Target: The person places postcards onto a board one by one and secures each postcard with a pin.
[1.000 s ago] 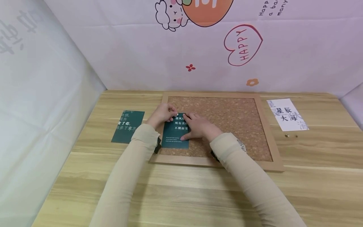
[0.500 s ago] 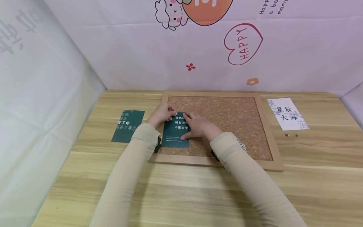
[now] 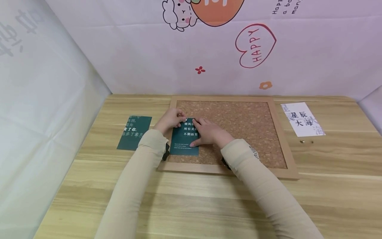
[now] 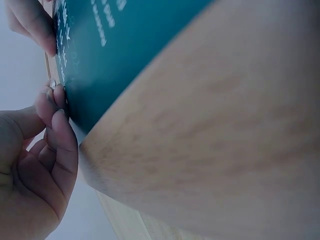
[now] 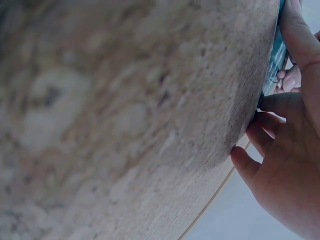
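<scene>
near left edge of cork board [image 3: 238,129], green card [image 3: 185,141] lies flat on cork. left hand [image 3: 170,121] fingers [image 4: 60,127] curled together, pinching small pin [image 3: 186,120] at card's top edge. right hand [image 3: 209,132] presses card, fingers spread. second green card [image 3: 134,132] on tabletop [image 3: 191,205] toward left edge; white card [image 3: 302,120] toward right edge.

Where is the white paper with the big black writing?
In the head view, the white paper lies flat on the wooden table at the far right, just right of the cork board. Two small pins lie in front of it.
</scene>
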